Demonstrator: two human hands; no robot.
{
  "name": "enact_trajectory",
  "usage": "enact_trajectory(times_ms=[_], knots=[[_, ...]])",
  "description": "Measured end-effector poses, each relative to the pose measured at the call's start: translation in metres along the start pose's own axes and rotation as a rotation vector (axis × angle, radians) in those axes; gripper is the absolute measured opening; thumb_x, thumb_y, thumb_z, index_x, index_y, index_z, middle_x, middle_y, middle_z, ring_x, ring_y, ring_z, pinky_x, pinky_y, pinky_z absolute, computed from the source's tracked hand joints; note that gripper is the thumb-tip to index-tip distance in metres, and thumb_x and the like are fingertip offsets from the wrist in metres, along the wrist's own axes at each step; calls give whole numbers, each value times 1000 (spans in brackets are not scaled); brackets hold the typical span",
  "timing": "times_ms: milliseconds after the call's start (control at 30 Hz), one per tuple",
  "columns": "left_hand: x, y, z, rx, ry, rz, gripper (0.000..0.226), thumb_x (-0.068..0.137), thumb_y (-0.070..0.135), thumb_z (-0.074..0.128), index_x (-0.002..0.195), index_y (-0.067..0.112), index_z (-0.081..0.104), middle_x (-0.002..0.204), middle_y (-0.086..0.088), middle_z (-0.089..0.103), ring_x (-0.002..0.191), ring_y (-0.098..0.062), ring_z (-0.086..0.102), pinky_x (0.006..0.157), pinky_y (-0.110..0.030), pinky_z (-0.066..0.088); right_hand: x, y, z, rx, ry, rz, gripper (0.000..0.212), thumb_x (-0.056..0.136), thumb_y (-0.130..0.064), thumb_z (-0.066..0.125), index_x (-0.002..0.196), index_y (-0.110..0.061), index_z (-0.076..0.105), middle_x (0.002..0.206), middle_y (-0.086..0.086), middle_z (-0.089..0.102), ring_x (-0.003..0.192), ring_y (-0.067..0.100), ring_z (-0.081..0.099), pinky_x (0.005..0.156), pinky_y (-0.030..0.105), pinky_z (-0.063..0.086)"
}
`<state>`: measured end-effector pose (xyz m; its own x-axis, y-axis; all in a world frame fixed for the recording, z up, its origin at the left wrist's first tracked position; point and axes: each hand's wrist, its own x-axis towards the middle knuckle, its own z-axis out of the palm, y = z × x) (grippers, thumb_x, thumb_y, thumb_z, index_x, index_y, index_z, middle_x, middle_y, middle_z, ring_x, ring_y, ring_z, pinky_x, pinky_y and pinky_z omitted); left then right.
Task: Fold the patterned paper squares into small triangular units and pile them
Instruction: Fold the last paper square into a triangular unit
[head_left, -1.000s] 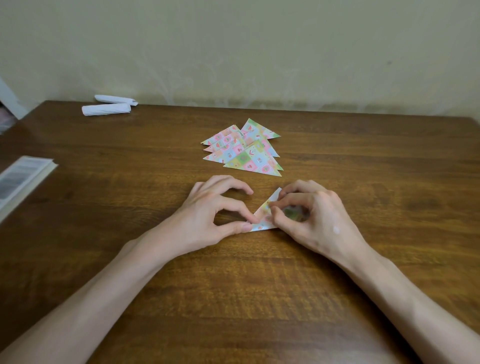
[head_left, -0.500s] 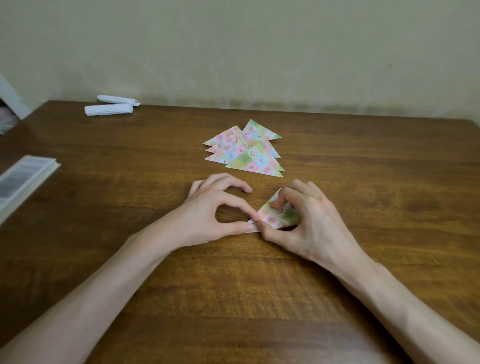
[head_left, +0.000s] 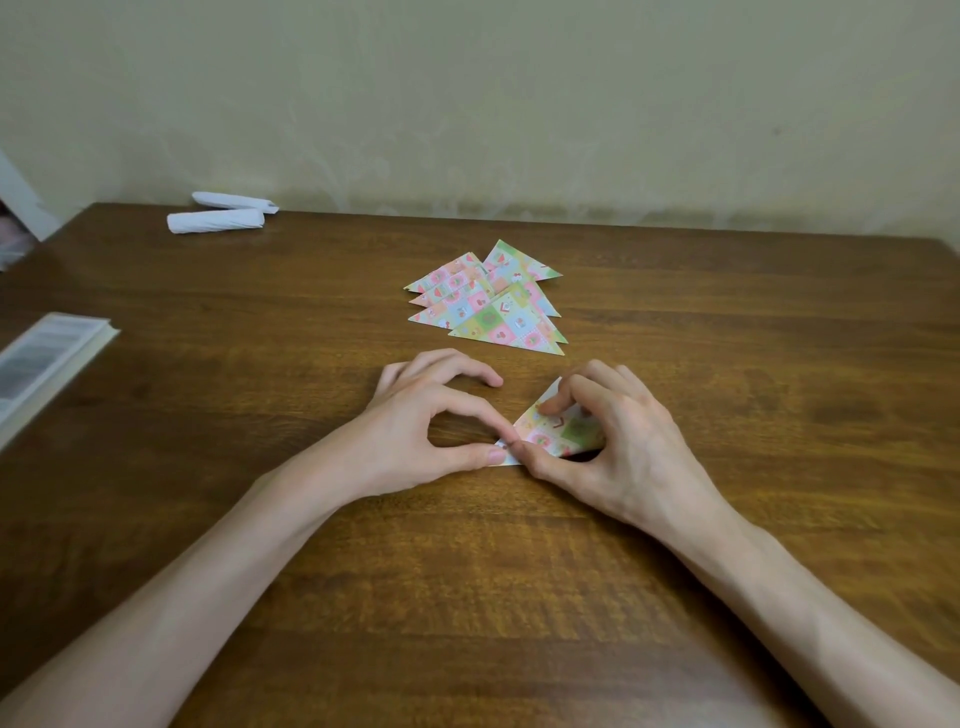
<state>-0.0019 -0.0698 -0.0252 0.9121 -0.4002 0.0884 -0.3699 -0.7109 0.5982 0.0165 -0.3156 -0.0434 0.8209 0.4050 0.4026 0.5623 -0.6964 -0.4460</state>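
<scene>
On a dark brown wooden table (head_left: 675, 571) with streaky grain and a soft sheen, two bare forearms are reaching in from the bottom corners. Between the hands, a small paper triangle (head_left: 545, 434) is lying near the table's middle, printed in pastel pink, green and blue squares, its point aiming away from the person.

The left hand (head_left: 415, 431) is keeping a narrow grip, thumb and forefinger pinching the triangle's left corner, the other fingers arching onto the wood. The right hand (head_left: 628, 457) is curling round the triangle's right side in a closed grip, thumb along the lower edge, forefinger pressing near the upper point.

Just beyond the hands, a loose pile (head_left: 493, 312) of finished flat triangles in the same paper is fanning out, overlapping. Bare wood is lying open to the right and in front. Two white paper rolls (head_left: 215, 221) are sitting at the far left edge by the pale wall (head_left: 519, 104), and a pale book (head_left: 47, 358) is lying at the left edge.

Compared with a second ago, the right fingers are covering less of the pattern; the left pinch and the pile are staying put.
</scene>
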Motion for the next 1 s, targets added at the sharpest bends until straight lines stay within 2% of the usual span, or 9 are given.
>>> enact_trajectory(times_ms=[267, 533, 667, 867, 1000], knots=[[0, 1, 0, 6, 8, -1, 16, 86, 56, 75, 102, 58, 73, 138, 32, 48, 146, 2, 26, 119, -41, 15, 0, -1, 2, -22, 7, -13, 50, 73, -68, 72, 92, -23, 64, 95, -13, 58, 85, 13, 49, 74, 20, 40], [2, 5, 7, 15, 82, -30, 20, 78, 66, 69, 95, 58, 74, 133, 32, 51, 144, 1, 30, 116, -39, 17, 0, -2, 2, -17, -1, -49, 50, 74, -66, 69, 93, -20, 62, 96, -11, 55, 84, 13, 46, 75, 19, 37], [1, 5, 7, 21, 62, -26, 22, 79, 69, 70, 98, 57, 73, 133, 32, 49, 144, 1, 28, 116, -38, 16, 0, -2, 3, -20, 1, -43, 50, 75, -66, 68, 93, -20, 61, 97, -10, 55, 85, 14, 46, 77, 22, 40], [-1, 3, -6, 1, -70, -10, 22, 87, 57, 71, 109, 57, 73, 142, 33, 44, 148, 7, 18, 119, -36, 11, 0, 0, 6, -22, 33, -55, 49, 76, -65, 69, 92, -19, 62, 97, -9, 56, 84, 15, 47, 78, 23, 42], [-2, 1, -11, 13, -115, 2, 24, 89, 54, 71, 113, 59, 71, 146, 34, 41, 150, 4, 16, 121, -38, 9, -1, -1, 3, -34, 5, -63, 46, 79, -62, 71, 94, -20, 60, 98, -11, 53, 86, 13, 45, 78, 21, 40]])
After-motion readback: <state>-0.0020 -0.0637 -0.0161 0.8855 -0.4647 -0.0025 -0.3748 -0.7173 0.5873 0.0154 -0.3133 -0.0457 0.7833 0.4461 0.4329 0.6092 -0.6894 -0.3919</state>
